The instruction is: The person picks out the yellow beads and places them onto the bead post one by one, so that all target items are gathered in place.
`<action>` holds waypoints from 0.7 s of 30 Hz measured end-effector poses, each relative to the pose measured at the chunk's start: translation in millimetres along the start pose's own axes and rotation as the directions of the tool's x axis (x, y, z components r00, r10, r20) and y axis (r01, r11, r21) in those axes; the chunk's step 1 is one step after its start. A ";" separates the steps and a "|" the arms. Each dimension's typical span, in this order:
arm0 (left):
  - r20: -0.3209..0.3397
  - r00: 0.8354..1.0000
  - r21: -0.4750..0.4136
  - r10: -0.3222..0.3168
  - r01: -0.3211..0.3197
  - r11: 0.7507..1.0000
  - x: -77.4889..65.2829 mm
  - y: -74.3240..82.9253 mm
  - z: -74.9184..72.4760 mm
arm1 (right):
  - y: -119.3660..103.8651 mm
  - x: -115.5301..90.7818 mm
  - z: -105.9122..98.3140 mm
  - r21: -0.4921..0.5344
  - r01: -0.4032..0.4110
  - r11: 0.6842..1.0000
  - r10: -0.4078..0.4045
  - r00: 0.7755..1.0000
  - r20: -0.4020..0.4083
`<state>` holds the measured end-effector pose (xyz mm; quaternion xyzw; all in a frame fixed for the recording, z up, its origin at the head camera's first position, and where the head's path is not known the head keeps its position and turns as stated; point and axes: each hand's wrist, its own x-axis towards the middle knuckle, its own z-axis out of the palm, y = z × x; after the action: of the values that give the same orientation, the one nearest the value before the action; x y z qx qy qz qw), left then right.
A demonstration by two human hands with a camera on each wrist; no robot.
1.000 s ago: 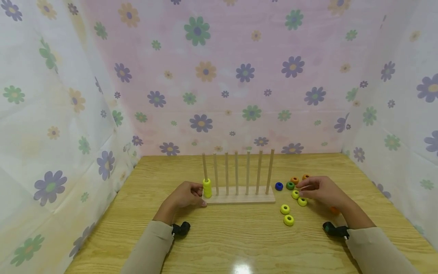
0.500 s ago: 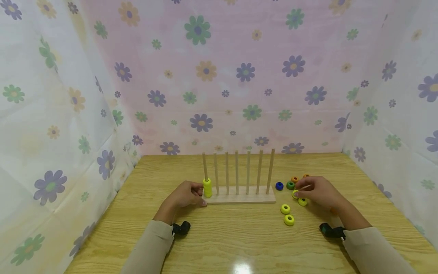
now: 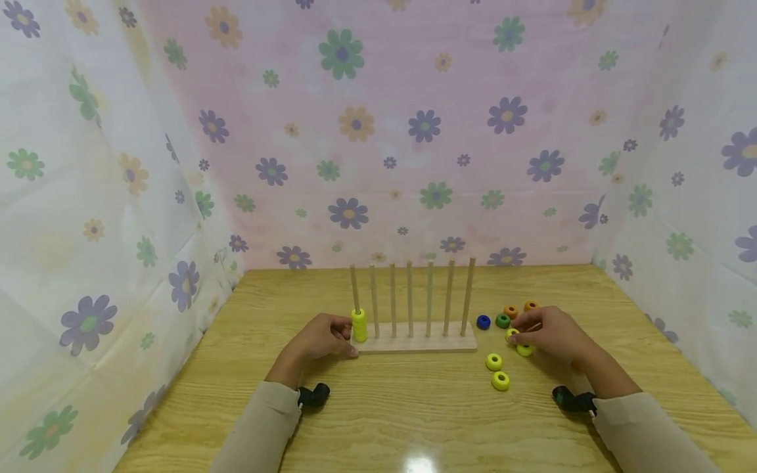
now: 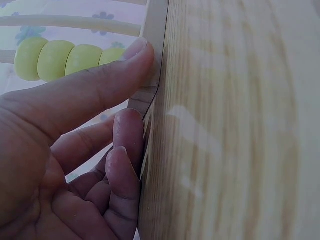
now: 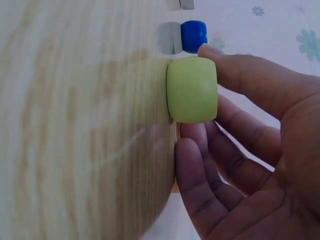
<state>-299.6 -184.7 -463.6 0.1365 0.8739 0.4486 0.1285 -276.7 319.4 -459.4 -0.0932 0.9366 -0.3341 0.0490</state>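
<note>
My left hand [image 3: 322, 338] grips the left end of a wooden peg rack [image 3: 420, 343], thumb along the front edge of its base. Several yellow beads are stacked on the leftmost peg; in the left wrist view this stack [image 4: 55, 60] shows beyond the thumb. At the right, my right hand [image 3: 552, 334] has thumb and forefinger around a yellow bead [image 3: 510, 334] on the table, partly covered by the fingertips. Just nearer lies a second yellow bead [image 3: 524, 350], partly under the hand. A large yellow bead [image 5: 192, 90] fills the middle of the right wrist view, overlapping the thumb.
A blue bead [image 3: 483, 322] and a green bead [image 3: 503, 320] lie right of the rack, with orange beads [image 3: 511, 311] behind. Two more yellow beads [image 3: 493, 361] lie nearer me. The other upright pegs [image 3: 409, 299] are bare. Flowered cloth [image 3: 390, 131] stands behind the table.
My right hand has shifted slightly left and its thumb and fingertips have come in around the yellow bead. The left hand stays on the rack.
</note>
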 end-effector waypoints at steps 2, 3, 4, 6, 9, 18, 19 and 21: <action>-0.001 1.000 -0.001 -0.004 0.004 1.000 0.0 0.3 -0.4 | -0.5 0.2 -0.1 -0.005 0.000 1.000 0.000 1.000 -0.001; -0.002 1.000 0.000 -0.004 0.004 1.000 0.1 0.2 -0.5 | -0.8 0.2 -0.2 -0.005 0.001 1.000 -0.001 1.000 -0.001; -0.002 1.000 -0.002 -0.003 0.003 1.000 0.2 0.3 -0.4 | -1.4 0.1 -0.5 -0.007 0.003 1.000 -0.003 1.000 -0.001; -0.004 1.000 -0.002 -0.003 0.003 1.000 0.3 0.0 -0.2 | -2.6 -0.4 -1.1 -0.011 0.003 1.000 -0.004 1.000 -0.004; -0.001 1.000 -0.008 -0.005 0.005 1.000 0.7 -0.5 0.2 | -5.0 -1.4 -2.6 -0.014 0.008 1.000 -0.008 1.000 -0.010; 0.008 1.000 0.008 0.009 -0.009 1.000 -0.2 0.2 -0.1 | -7.0 -0.5 -4.9 -0.011 -0.011 1.000 0.011 0.999 -0.031; 0.008 1.000 0.005 0.005 -0.005 1.000 -0.1 0.3 -0.2 | -6.9 -0.6 -5.6 -0.012 -0.009 1.000 0.009 0.999 -0.031; 0.008 1.000 -0.001 0.005 -0.005 1.000 0.4 0.1 -0.4 | -6.9 -0.6 -6.8 -0.007 -0.009 1.000 0.009 0.999 -0.034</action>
<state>-300.1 -184.8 -463.3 0.1402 0.8729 0.4487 0.1308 -276.1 318.5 -449.8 -0.0834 0.9389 -0.3321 0.0341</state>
